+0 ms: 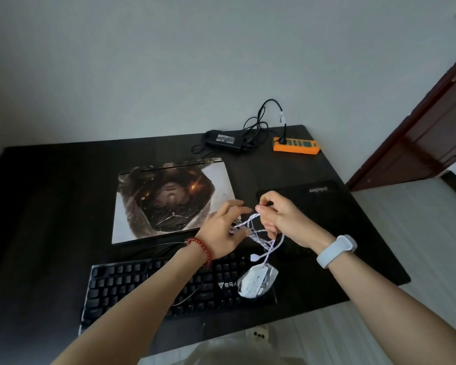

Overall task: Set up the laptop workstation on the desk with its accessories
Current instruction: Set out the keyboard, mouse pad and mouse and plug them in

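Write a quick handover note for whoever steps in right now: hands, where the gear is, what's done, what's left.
Left hand and right hand both grip the white mouse cable, untangling it.
The mouse rests on the keyboard's right end.
Laptop lies closed mid-desk; mouse pad to its right.
Charger brick and orange power strip sit at the back; one plug is in the strip.
Left: free the cable, move the mouse to the pad, open the laptop, connect everything.

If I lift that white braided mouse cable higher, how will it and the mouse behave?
The white braided cable looks floppy: it droops in tangled loops between the left hand and right hand. The white mouse, lying on the black keyboard, would probably dangle and swing.
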Demonstrator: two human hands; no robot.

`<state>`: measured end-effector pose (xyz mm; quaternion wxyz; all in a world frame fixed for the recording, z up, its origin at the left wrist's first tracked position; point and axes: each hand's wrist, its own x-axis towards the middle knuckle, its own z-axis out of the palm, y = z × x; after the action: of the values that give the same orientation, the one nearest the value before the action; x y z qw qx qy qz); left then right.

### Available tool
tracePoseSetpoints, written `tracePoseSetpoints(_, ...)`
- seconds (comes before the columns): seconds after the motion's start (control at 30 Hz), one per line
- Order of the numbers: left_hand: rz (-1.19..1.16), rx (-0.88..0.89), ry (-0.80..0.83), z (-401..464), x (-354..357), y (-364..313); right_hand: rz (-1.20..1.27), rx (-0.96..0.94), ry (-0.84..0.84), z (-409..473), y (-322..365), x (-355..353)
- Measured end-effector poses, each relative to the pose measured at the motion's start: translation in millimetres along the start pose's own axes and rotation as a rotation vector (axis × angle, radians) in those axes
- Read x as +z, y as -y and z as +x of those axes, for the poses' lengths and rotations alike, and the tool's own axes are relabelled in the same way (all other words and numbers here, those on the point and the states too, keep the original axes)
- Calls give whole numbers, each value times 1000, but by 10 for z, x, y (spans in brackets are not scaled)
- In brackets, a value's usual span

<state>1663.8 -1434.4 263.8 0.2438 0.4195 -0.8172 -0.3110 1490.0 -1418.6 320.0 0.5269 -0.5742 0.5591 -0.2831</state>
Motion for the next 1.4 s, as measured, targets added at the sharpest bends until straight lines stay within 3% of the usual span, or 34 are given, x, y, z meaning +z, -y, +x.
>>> tracePoseSetpoints(0.13, -181, -43, 159, 412, -6, -264, 61, -14, -25, 102, 133, -434)
tracePoseSetpoints(0.3, -231, -138, 246, 954, 238, -474, -102, 24, -59, 266, 117, -1045)
tracePoseSetpoints(0.4, -446, -254, 335, 1233, 462, -535, -165, 87, -39, 386, -45, -1470)
tracePoseSetpoints(0.67, -854, -535, 241, 1690, 892, -392, -379, 149, 15, 1033, -560, -1946)
tracePoseSetpoints(0.9, -662, -652, 32, 1883, 1005, -97, -405, -7, -17, 1487, -852, -1919)
tracePoseSetpoints(1.07, -392, -592, -69, 2024, 951, 140, -211, 39, -53, 1587, -1109, -1833)
tracePoseSetpoints(1.13, -280, -571, -95, 2058, 925, 249, -163, 72, -140, 1554, -1275, -1837)
tracePoseSetpoints(1.2, -239, -582, -110, 2058, 907, 349, -252, 120, -219, 1437, -1499, -1851)
tracePoseSetpoints(1.33, -196, -650, -135, 1986, 942, 481, -710, 312, -84, 1073, -1938, -1698)
tracePoseSetpoints(1.4, -194, -666, -151, 1956, 984, 521, -828, 352, -83, 994, -2057, -1572)
